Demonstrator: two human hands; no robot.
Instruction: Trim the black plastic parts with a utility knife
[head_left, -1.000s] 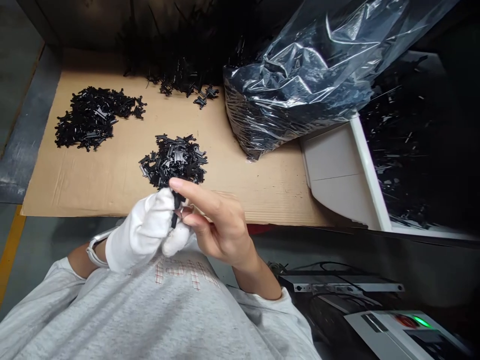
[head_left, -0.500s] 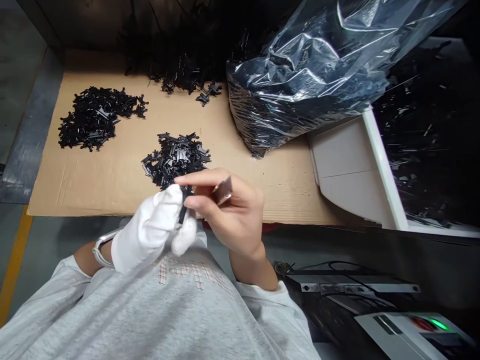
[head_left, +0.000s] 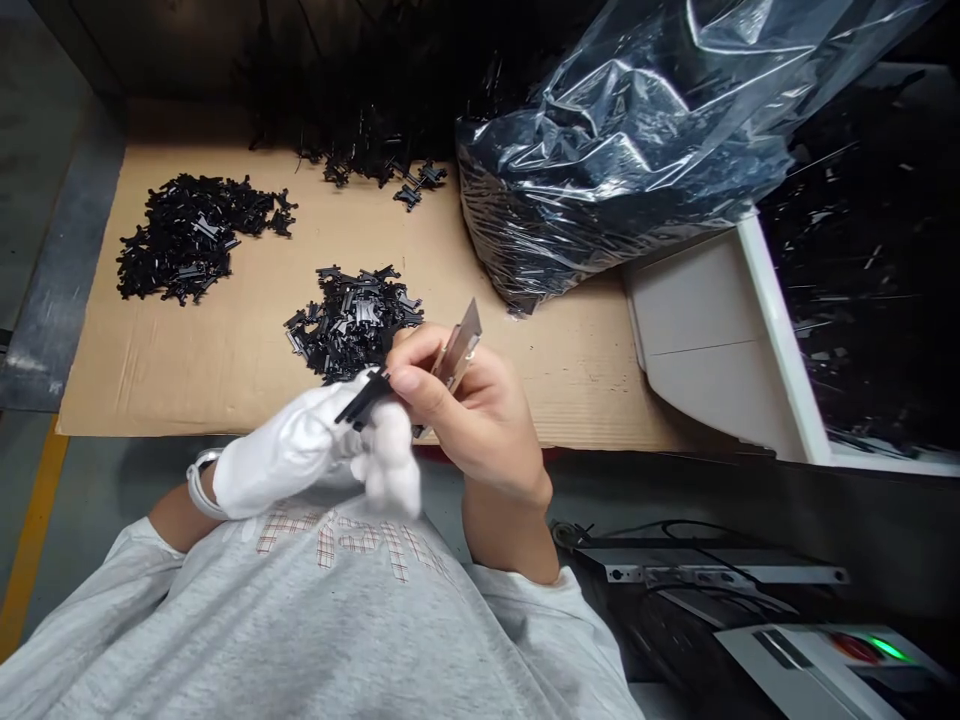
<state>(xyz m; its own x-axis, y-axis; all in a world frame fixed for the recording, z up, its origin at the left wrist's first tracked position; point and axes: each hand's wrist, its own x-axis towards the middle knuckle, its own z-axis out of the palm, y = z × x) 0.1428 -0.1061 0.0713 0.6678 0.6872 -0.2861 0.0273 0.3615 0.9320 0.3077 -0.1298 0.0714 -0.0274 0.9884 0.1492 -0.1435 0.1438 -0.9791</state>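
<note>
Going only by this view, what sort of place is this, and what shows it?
Probably a factory or workshop: small black parts lie heaped on cardboard, a bulging plastic bag sits nearby, and the right hand holds a blade beside the gloved left hand.

Glare streaked a plastic bag (head_left: pixel 622 170) and light washed the cardboard (head_left: pixel 247 335), while deep shadow swallowed the back and blur softened the gloved left hand (head_left: pixel 319 440).
</note>
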